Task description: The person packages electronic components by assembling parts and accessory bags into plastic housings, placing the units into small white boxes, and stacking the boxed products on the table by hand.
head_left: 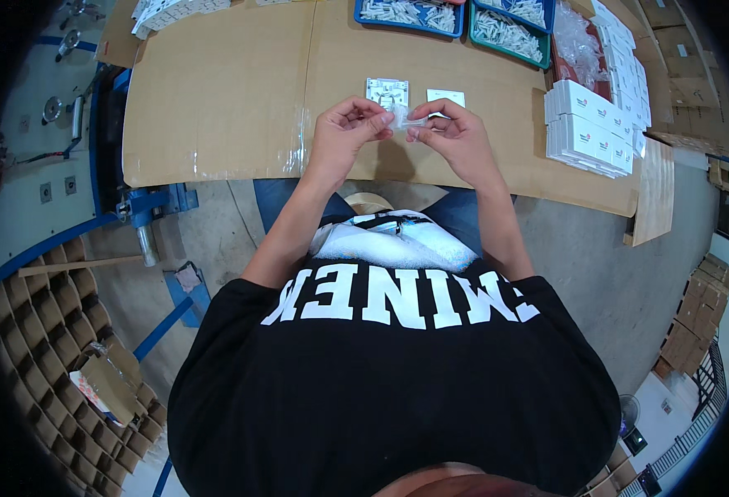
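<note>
Both hands meet over the near part of a cardboard-covered table (223, 99). The fingers of my left hand (343, 132) pinch one side of a small clear plastic bag (401, 117). On its other side, my right hand (460, 141) grips it between thumb and fingertips. Whitish contents seem to show through the plastic, too small to name. Just beyond the bag lies a white square plate-like part (387, 88) with moulded details, partly covered by the bag and fingers. A flat white square piece (447, 97) lies beyond my right hand.
Blue trays (418, 30) and a green tray (509, 54) of small white pieces stand at the far edge. Stacked white boxes (588, 132) fill the right side, beside crumpled clear plastic (577, 41). A blue-framed machine (58, 157) is at the left, above cardboard dividers (53, 352).
</note>
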### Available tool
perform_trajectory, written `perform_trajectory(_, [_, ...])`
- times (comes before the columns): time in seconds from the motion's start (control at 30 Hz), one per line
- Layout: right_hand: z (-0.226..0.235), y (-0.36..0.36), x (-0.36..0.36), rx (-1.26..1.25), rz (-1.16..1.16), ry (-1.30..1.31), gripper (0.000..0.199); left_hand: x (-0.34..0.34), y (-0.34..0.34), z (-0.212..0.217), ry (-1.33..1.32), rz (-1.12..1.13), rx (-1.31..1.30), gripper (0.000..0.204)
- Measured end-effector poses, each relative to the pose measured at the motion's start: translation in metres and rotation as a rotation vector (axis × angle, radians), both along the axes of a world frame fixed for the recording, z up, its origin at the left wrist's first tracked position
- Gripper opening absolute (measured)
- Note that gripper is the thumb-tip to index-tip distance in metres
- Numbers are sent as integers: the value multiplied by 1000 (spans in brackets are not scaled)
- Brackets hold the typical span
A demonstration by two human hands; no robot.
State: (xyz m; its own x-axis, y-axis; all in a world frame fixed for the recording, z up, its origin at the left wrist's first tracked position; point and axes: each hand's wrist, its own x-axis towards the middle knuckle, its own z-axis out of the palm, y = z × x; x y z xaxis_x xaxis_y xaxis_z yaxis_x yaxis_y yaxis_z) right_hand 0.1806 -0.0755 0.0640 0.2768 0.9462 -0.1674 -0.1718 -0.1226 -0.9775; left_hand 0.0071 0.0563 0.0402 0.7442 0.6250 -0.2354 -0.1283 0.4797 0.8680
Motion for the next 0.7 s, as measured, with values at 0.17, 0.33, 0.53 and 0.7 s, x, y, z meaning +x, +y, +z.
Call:
perform_trajectory(0.17, [-6, 6, -1, 41, -105, -15, 18, 1, 1, 2, -27, 18, 2, 19])
perform_trajectory(0.33, [-7, 9, -3, 35, -119, 47, 21, 2, 2, 5, -32, 18, 42, 24])
perform_trajectory(0.53, [-6, 13, -8, 53, -121, 89, 29, 2, 6, 2, 1, 46, -6, 22])
perform_trajectory(0.7, [-6, 15, -11, 73, -88, -32, 31, 5, 3, -3, -68, 37, -6, 18])
